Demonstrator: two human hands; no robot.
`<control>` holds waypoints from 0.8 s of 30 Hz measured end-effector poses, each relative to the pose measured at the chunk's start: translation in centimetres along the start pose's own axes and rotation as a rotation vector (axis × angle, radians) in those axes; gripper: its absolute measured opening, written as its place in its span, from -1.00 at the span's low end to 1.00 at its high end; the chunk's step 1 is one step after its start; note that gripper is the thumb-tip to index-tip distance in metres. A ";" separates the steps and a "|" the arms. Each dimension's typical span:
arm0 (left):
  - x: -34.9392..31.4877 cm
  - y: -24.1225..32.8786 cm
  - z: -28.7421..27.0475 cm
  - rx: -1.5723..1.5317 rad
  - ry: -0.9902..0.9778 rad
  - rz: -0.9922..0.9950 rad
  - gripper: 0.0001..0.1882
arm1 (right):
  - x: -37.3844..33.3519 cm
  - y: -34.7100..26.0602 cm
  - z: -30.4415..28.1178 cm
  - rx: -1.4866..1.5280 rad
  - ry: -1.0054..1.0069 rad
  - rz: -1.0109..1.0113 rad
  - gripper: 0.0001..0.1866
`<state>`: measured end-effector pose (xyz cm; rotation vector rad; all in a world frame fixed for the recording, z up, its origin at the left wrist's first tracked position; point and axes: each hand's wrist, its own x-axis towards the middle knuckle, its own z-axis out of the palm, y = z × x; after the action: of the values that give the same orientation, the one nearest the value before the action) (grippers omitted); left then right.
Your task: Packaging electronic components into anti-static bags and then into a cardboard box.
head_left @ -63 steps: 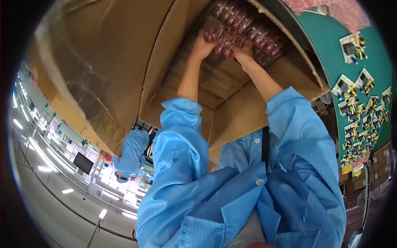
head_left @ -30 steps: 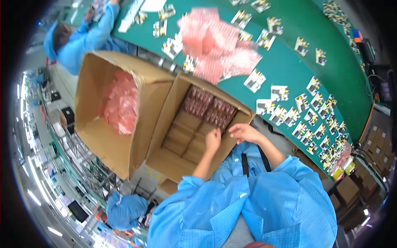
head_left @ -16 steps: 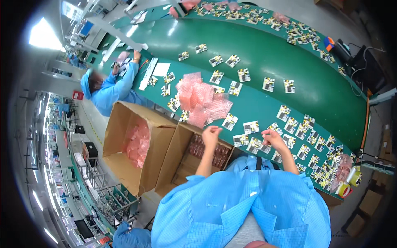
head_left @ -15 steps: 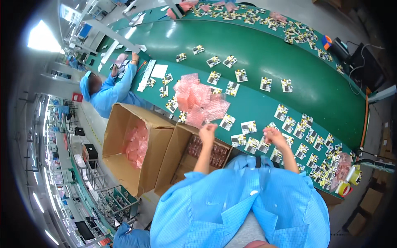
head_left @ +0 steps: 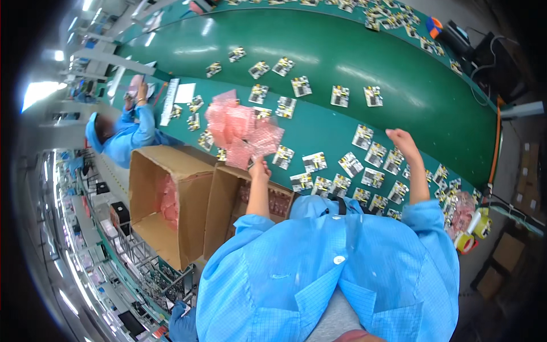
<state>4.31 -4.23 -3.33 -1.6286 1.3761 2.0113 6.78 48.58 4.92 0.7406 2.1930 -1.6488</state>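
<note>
My left hand is closed at the near edge of a loose pile of pink bubble-wrap bags. A small dark bit shows at its fingertips, too small to name. Over the right part of the bench, my right hand hovers with curled fingers and nothing visible in them. Small circuit boards with black and yellow parts lie beneath and around it, such as a board just to its left. Another board lies right of my left hand.
A large open carton holding pink bags stands at the left, beside a second carton with packed pink items. A co-worker in blue sits further left. Tape rolls lie at the right end of the green bench.
My hands have moved apart: the left to the bubble-wrap pile's near edge, the right outward and further over the bench. The whole view has shifted, and the boards by my right hand lie differently.
</note>
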 end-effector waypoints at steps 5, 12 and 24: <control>1.2 -0.2 -1.1 -0.055 0.032 -0.014 -0.79 | 6.8 1.8 1.0 -0.017 0.012 -0.230 -0.58; 0.1 -0.3 1.4 -0.042 0.179 0.015 -0.75 | 16.3 1.7 3.4 -0.348 0.373 -0.139 -0.13; -5.0 0.7 2.9 -0.055 0.110 0.234 -0.80 | 15.1 -4.4 4.3 -0.331 0.119 0.090 -0.14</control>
<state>3.83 -0.58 1.14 -1.6945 1.6323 2.1309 -8.42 46.93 -0.74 0.8438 2.3933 -1.1839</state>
